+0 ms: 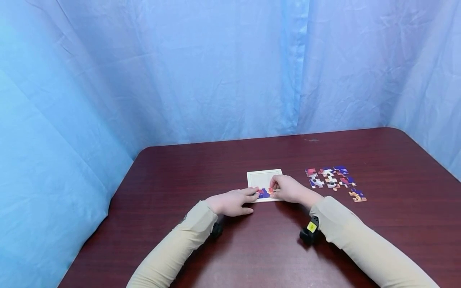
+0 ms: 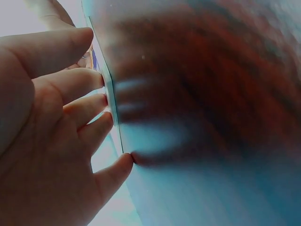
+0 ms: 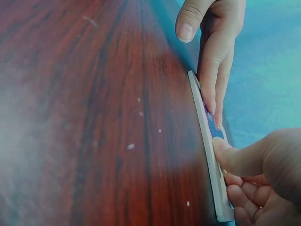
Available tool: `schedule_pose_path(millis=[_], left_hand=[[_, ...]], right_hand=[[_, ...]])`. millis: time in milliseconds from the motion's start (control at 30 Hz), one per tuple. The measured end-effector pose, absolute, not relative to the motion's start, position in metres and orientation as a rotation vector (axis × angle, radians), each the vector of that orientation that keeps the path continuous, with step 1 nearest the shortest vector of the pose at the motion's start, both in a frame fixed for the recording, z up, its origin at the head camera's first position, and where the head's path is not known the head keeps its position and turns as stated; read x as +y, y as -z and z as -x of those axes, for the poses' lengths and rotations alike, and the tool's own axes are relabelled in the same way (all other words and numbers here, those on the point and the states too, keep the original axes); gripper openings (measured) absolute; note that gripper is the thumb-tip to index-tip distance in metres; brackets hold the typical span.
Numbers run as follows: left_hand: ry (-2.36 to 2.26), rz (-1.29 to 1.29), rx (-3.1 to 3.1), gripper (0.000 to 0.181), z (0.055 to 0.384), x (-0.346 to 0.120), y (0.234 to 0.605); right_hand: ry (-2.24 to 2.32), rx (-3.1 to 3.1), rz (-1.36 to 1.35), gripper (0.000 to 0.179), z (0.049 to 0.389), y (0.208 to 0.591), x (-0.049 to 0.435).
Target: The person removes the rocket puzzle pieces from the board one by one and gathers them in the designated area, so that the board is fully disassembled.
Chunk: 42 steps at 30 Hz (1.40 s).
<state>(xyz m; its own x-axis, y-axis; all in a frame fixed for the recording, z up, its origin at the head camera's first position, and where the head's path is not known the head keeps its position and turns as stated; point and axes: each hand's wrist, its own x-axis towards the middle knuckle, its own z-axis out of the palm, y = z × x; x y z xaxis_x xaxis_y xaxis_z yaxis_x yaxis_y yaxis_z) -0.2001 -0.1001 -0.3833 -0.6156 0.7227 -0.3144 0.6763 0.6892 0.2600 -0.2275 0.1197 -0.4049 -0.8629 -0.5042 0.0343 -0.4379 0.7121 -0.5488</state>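
Note:
A white puzzle tray (image 1: 263,177) lies on the table, with purple and red jigsaw pieces (image 1: 264,193) along its near side. My left hand (image 1: 234,202) reaches in from the left, fingers extended, fingertips resting on the tray's near left part and the pieces there. In the left wrist view its fingertips line the tray edge (image 2: 111,89). At the tray's near right, my right hand (image 1: 291,189) pinches an orange-red jigsaw piece (image 1: 271,191) between thumb and curled fingers. The right wrist view has the right thumb (image 3: 225,153) low over the tray rim (image 3: 207,136); the fingers hide most of that piece.
Several loose jigsaw pieces (image 1: 331,182) lie grouped on the table right of the tray, and a purple and yellow piece (image 1: 357,195) sits apart, nearer me. Dark red wood forms the tabletop (image 1: 201,168). Blue curtains (image 1: 216,72) hang behind and at both sides.

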Motion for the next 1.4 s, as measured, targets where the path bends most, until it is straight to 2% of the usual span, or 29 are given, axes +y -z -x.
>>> schedule_pose_path(millis=[500,767,1400], left_hand=[[-0.157,-1.11,2.482,0.058,0.199,-0.1,0.382],[-0.152,-1.11,2.477,0.062,0.199,-0.101,0.383],[-0.196,-1.135,2.498,0.056,0.201,-0.103,0.381]], right_hand=[[0.955,2.783,0.726,0.011,0.225,0.411,0.123],[0.988,2.816,0.758,0.016,0.223,0.417,0.125],[1.184,2.776,0.856,0.01,0.218,0.416,0.139]])
